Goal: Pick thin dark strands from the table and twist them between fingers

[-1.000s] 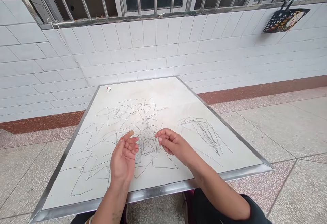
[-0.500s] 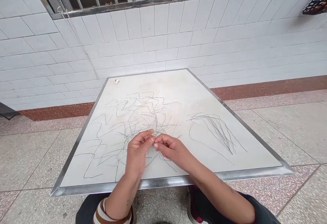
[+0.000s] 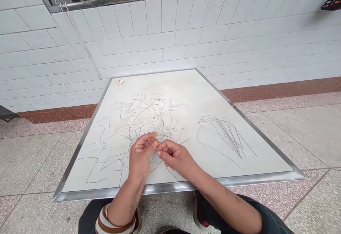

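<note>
My left hand and my right hand meet over the near middle of the white table. Both are closed in a pinch, thumb against forefinger, with the fingertips almost touching. A thin dark wire runs down from between them toward the near edge; its upper end is hidden by the fingers. Many loose bent wires lie tangled under and left of my hands. To the right lies a looser bundle of longer wires, apart from my hands.
A small white and red object sits at the table's far left corner. Metal trim edges the table. Behind it stands a white tiled wall with a barred window above. A thin cord hangs down the wall at left.
Both hands have shifted slightly left, still pinched together, and the right fingertips have moved a little. The camera view has tilted slightly. The loose wires look unchanged.
</note>
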`<state>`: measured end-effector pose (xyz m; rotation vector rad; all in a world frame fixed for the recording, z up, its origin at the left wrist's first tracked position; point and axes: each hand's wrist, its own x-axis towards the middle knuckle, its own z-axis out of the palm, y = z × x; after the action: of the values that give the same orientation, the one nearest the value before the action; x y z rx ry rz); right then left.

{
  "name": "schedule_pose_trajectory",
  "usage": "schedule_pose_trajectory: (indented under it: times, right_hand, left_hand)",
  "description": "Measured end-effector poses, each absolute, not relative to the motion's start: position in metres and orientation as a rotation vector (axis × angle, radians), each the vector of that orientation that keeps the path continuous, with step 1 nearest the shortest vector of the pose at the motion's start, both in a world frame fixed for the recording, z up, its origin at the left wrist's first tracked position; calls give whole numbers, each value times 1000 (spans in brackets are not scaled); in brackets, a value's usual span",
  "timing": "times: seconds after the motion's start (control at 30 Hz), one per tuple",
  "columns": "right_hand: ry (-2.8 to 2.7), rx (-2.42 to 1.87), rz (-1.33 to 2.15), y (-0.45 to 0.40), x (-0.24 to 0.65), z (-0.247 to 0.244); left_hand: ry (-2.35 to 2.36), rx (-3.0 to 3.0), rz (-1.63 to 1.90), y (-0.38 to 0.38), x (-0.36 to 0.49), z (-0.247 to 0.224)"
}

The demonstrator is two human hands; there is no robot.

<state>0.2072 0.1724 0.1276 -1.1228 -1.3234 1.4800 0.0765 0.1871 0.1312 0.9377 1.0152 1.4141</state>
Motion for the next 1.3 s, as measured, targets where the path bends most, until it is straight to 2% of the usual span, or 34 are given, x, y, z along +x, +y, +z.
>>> schedule_pose_trajectory:
  times: [0.37, 0.73, 1.0, 1.3]
  right_hand:
    - [-1243, -1023, 1505, 173, 202, 122]
    - [-1439, -1002, 1148, 165, 197, 125]
    - [-1447, -1003, 1253, 166, 199, 131]
    - [-1504, -1035, 1212, 166, 199, 130]
  left_hand:
    - [906, 803, 1506, 188, 78, 131]
    - [875, 764, 1590, 182, 73, 140]
    - [844, 736, 1541, 184, 69, 140]
    - [848, 732, 1590, 187, 66, 143]
